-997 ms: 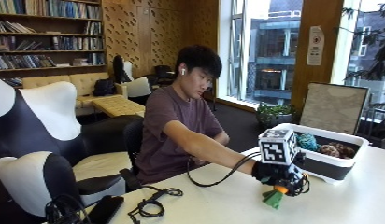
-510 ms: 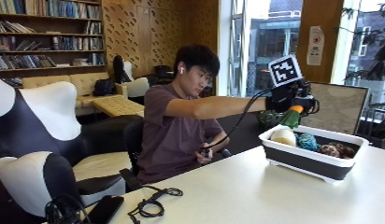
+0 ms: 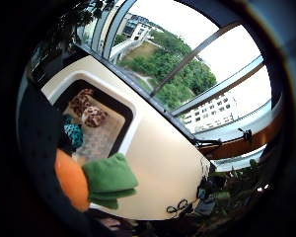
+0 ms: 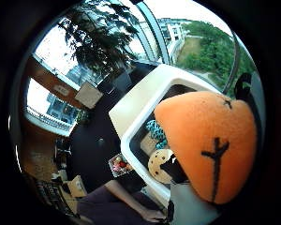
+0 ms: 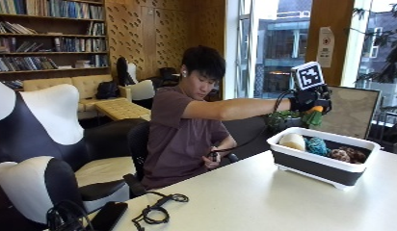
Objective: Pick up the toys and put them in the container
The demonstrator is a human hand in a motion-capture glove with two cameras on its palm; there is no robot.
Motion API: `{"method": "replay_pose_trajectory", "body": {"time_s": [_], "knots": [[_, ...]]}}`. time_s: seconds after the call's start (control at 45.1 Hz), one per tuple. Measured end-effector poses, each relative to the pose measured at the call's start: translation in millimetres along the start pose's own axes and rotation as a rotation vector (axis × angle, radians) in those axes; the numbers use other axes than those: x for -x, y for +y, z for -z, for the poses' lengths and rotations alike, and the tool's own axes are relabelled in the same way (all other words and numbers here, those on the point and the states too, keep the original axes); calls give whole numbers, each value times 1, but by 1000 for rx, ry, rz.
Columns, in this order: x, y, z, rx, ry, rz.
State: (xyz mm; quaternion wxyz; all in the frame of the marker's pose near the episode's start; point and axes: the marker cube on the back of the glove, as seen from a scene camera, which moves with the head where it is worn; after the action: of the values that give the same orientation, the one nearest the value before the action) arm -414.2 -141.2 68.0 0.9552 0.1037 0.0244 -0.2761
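Since the frame half a second earlier, the right hand (image 5: 312, 102) has stayed raised above the container (image 5: 324, 166) with the carrot toy (image 5: 312, 115) in its grip; one second earlier it was down at table level picking that toy up. In the outside view, the person sits at the table (image 5: 250, 202) with the right arm stretched out level, the gloved fingers curled round the carrot, whose orange body and green top hang below the glove, above the near end of the container and clear of it. The container is white with a dark band and stands on the table near its far edge; inside it lie a cream toy (image 5: 292, 141), a teal toy (image 5: 318, 145) and a brown spotted toy (image 5: 344, 155). The bare left hand (image 5: 211, 160) rests at the table edge. A black cable bundle (image 5: 153, 211) lies on the near part of the table. In the little finger side palm view, the carrot's orange body (image 3: 71, 180) and green leaves (image 3: 110, 178) sit close to the palm, over the container rim (image 3: 133, 116); the teal toy (image 3: 73, 134) and the spotted toy (image 3: 89, 111) lie on the container floor. In the thumb side palm view, the orange carrot (image 4: 208, 145) with black stitched lines fills much of the picture, close to the palm, with the container (image 4: 131, 140) beneath it holding the teal toy (image 4: 157, 133) and the cream toy (image 4: 160, 166).
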Motion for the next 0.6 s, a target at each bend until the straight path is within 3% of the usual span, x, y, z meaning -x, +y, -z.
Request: {"method": "replay_pose_trajectory", "body": {"time_s": [0.111,0.222,0.31,0.399,0.554,0.598], "knots": [[11,-13,-11,8,78,-166],[33,-12,-18,74,-38,-15],[32,-6,-32,281,5,-71],[26,6,-37,421,-51,19],[18,5,-42,386,60,-193],[14,8,-40,383,46,-147]]}}
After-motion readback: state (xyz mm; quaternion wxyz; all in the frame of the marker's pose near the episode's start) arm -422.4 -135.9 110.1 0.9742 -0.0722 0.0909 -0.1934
